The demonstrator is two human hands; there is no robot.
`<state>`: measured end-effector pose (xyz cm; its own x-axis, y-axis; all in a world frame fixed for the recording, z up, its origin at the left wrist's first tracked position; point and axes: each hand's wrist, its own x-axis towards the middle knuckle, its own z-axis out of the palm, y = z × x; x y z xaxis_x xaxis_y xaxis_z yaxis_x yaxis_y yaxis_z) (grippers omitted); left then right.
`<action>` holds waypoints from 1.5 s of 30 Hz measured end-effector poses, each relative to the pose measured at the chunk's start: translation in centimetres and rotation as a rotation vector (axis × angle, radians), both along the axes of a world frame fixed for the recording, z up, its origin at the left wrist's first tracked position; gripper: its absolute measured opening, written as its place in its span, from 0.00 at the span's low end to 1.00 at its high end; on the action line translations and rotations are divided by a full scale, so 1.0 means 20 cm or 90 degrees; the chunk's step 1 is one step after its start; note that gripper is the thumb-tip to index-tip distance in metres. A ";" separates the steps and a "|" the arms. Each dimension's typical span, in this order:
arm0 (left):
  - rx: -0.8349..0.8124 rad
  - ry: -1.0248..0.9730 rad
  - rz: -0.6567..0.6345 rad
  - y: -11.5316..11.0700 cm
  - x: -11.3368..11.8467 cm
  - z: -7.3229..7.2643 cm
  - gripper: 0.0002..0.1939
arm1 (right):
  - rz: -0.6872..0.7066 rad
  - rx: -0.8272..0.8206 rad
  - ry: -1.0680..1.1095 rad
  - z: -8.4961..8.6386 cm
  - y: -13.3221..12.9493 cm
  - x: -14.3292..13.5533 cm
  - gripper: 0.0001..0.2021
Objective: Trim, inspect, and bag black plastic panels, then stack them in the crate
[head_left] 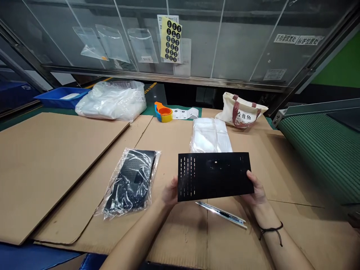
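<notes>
A flat black panel [216, 175] with rows of slots at its left end is held up over the cardboard. My left hand [170, 191] grips its left edge, and my right hand [256, 189] grips its right edge, with the thumb on the front. Below the panel lies a silver and black knife-like tool [222, 214]. To the left, a black panel in a clear plastic bag [131, 182] rests on the cardboard. Behind the held panel is a stack of clear plastic bags [211, 135].
Cardboard sheets [56, 157] cover the table's left side. At the back are a blue tray [60, 98], a large plastic-wrapped bundle [112, 100], a tape dispenser [163, 112] and a cloth bag [240, 112]. A green conveyor [323, 146] runs along the right.
</notes>
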<state>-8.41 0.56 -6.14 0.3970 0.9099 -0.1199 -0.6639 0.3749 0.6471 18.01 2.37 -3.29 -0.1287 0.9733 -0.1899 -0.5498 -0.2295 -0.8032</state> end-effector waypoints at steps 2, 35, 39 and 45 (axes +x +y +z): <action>-0.002 -0.006 -0.013 0.00 0.00 0.00 0.28 | 0.004 -0.008 -0.005 -0.01 0.00 0.00 0.13; -0.027 0.001 0.106 0.06 0.09 0.10 0.28 | -0.082 -0.065 0.016 -0.02 0.01 -0.03 0.15; 0.002 0.060 0.201 0.06 0.10 0.13 0.24 | -0.120 -0.083 0.017 0.00 0.01 -0.05 0.17; 0.202 0.325 0.353 0.04 0.10 0.19 0.17 | -0.118 -0.031 -0.021 0.02 0.02 -0.07 0.15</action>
<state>-6.40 1.36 -2.44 -0.1540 0.9792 0.1321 -0.2945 -0.1731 0.9399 16.66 2.72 -2.98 0.0584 0.9693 -0.2389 -0.5599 -0.1664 -0.8117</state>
